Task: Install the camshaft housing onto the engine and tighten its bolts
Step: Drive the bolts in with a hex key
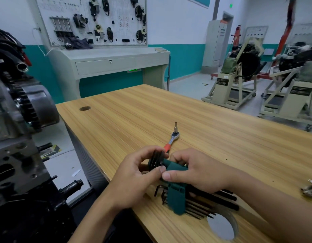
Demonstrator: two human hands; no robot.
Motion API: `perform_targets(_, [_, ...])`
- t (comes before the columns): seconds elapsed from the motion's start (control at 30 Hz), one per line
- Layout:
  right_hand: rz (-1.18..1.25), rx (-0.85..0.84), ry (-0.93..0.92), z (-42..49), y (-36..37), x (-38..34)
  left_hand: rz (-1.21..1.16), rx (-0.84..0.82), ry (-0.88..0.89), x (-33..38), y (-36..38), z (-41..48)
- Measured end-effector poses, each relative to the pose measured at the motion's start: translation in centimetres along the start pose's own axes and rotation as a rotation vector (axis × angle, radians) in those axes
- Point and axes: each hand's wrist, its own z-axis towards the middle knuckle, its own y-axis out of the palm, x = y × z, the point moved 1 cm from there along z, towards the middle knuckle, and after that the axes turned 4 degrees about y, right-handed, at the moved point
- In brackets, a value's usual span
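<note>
The engine stands off the bench's left edge. Near the front edge, the right hand grips a green holder. The left hand's fingers pinch its hex keys. A ratchet lies just beyond.

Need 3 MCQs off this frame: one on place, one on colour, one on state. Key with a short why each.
1. Where is the ratchet?
A) held in a hand
B) on the table, beyond the hands
C) on the floor

2. What colour is the hex key holder?
A) red
B) green
C) yellow

3. What is the left hand doing?
A) lying flat on the table
B) pinching the hex keys at the holder's end
C) lifting the ratchet

Key:
1 B: it lies on the wood past the fingers.
2 B: its plastic body is green.
3 B: fingers and thumb curl round the fanned black keys, while the right hand grips the holder.
</note>
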Motion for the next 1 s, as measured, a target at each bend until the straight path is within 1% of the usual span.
perform_targets(0.1, [0.212,-0.103,0.027,0.3,-0.4,0.5,-0.071,-0.04,-0.002,0.0,-0.4,0.0])
perform_targets(0.17, [0.278,-0.142,0.027,0.6,-0.7,0.7,-0.11,-0.044,-0.009,-0.2,-0.5,0.0])
perform_targets(0.3, [0.297,-0.169,0.033,1.2,-0.9,0.9,-0.155,0.005,0.002,-0.7,-0.3,-0.1])
perform_targets(0.4, [0.257,-0.159,0.072,1.4,-1.1,0.9,-0.152,0.058,0.073,-0.8,0.1,-0.3])
perform_targets(0.47, [0.223,-0.167,0.093,1.3,-1.3,0.8,-0.093,0.135,0.144,-0.8,0.5,-0.7])
perform_targets(0.57, [0.201,-0.188,0.114,1.3,-1.1,0.4,0.168,0.31,0.28,-0.7,1.0,-1.4])
perform_targets(0.63, [0.179,-0.19,0.117,1.4,-0.9,0.3,0.291,0.407,0.379,-0.6,1.2,-1.9])
perform_targets(0.7, [0.157,-0.178,0.123,1.5,-0.8,0.3,0.368,0.446,0.447,-0.7,1.4,-2.4])
perform_targets(0.73, [0.151,-0.176,0.126,1.5,-0.8,0.4,0.376,0.443,0.449,-0.8,1.4,-2.6])
perform_targets(0.77, [0.152,-0.176,0.128,1.5,-0.7,0.4,0.329,0.426,0.422,-0.8,1.3,-2.8])
perform_targets(0.8, [0.157,-0.17,0.126,1.4,-0.7,0.4,0.221,0.4,0.362,-0.6,0.9,-2.9])
perform_targets(0.87, [0.158,-0.132,0.103,1.4,-0.7,0.7,-0.033,0.341,0.169,0.0,-0.1,-2.8])
perform_targets(0.9, [0.137,-0.102,0.076,1.4,-0.8,0.8,-0.066,0.316,0.063,0.1,-0.7,-2.5])
perform_targets(0.93, [0.108,-0.075,0.042,1.3,-0.9,0.9,-0.037,0.276,-0.027,0.1,-1.2,-2.2])
perform_targets(1.0, [0.098,-0.065,0.002,1.2,-1.4,0.9,0.021,0.181,-0.111,0.2,-1.6,-1.6])
